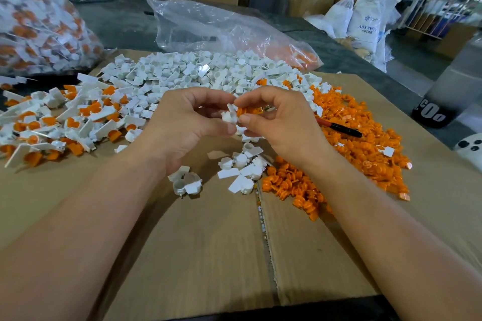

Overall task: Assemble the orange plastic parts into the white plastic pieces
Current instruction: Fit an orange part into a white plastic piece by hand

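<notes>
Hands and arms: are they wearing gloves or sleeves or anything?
No. The left hand and right hand are bare, with no gloves. The left forearm and right forearm are bare too: no sleeves show, and there is no watch or bracelet at either wrist.

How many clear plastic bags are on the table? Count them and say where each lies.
2. The full clear bag, packed with orange-and-white parts, sits far left; the nearly empty clear bag lies behind the pile of white pieces. Others may lie outside the view.

Left grip [187, 125] pinching white piece [230, 116], right grip [281, 125] pinching orange part [245, 111]
</notes>
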